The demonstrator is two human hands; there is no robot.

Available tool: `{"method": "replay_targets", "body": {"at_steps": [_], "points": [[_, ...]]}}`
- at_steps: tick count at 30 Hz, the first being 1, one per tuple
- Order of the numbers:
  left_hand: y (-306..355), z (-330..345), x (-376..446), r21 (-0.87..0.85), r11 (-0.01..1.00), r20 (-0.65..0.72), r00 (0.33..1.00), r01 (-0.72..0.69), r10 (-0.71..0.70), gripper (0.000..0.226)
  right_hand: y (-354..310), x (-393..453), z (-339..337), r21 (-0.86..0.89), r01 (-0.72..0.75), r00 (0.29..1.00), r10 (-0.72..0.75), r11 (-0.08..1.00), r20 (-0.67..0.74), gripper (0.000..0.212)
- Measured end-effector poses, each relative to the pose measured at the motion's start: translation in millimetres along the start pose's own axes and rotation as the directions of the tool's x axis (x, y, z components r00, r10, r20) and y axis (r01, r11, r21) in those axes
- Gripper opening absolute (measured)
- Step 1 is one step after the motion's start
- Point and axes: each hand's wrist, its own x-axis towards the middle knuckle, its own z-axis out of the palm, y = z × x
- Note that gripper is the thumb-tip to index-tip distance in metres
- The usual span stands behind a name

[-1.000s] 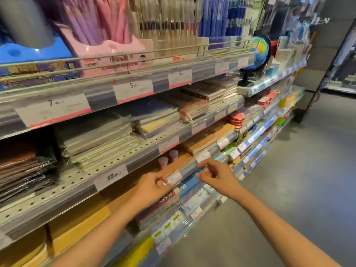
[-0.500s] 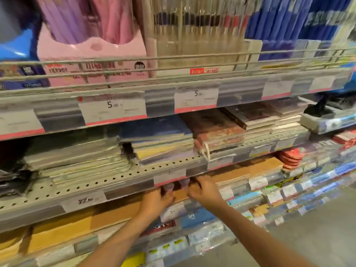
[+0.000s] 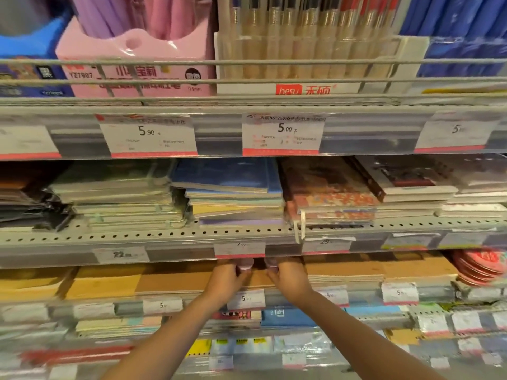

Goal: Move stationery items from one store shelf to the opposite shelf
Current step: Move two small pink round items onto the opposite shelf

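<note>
Two small pink cylindrical items stand on a stack of brown kraft notebooks (image 3: 175, 282) on the third shelf down. My left hand (image 3: 226, 281) has its fingers closed around the left pink item (image 3: 245, 264). My right hand (image 3: 288, 279) grips the right pink item (image 3: 271, 262). Both items are half hidden under the shelf edge above and by my fingers. Both forearms reach in from the bottom of the view.
The shelf above (image 3: 164, 237) carries stacks of notebooks close over my hands. Price tags (image 3: 245, 298) line each shelf rail. Pen boxes (image 3: 131, 69) stand behind a wire rail at the top. Red round items (image 3: 480, 266) lie at the right.
My view has turned to face the shelf and moved closer. Both hands went from near the shelf front up to the two pink items and closed on them.
</note>
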Motion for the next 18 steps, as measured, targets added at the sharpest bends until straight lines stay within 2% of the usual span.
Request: {"method": "replay_targets", "body": {"at_steps": [4, 8, 11, 16, 18], "points": [[3, -9, -14, -0.066, 0.998, -0.076, 0.997, 0.007, -0.012, 0.019, -1, -2, -3, 0.023, 0.046, 0.999, -0.045, 0.999, -0.012, 0.02], [-11, -30, -40, -0.109, 0.993, -0.155, 0.987, -0.052, 0.035, 0.026, -12, -9, -4, 0.101, 0.116, 0.993, -0.118, 0.988, 0.022, 0.014], [-27, -49, -65, -0.176, 0.983, -0.162, 0.987, -0.043, 0.014, 0.039, -32, -15, 0, 0.141, 0.207, 0.971, -0.22, 0.968, 0.09, 0.02], [-50, -93, -108, -0.133, 0.991, -0.25, 0.968, -0.017, -0.017, 0.046, -84, -24, 14, 0.232, 0.341, 0.908, -0.383, 0.911, 0.17, 0.043], [-63, -112, -124, -0.127, 0.992, -0.282, 0.959, 0.002, -0.038, 0.047, -106, -28, 23, 0.259, 0.393, 0.879, -0.443, 0.882, 0.175, 0.047]]}}
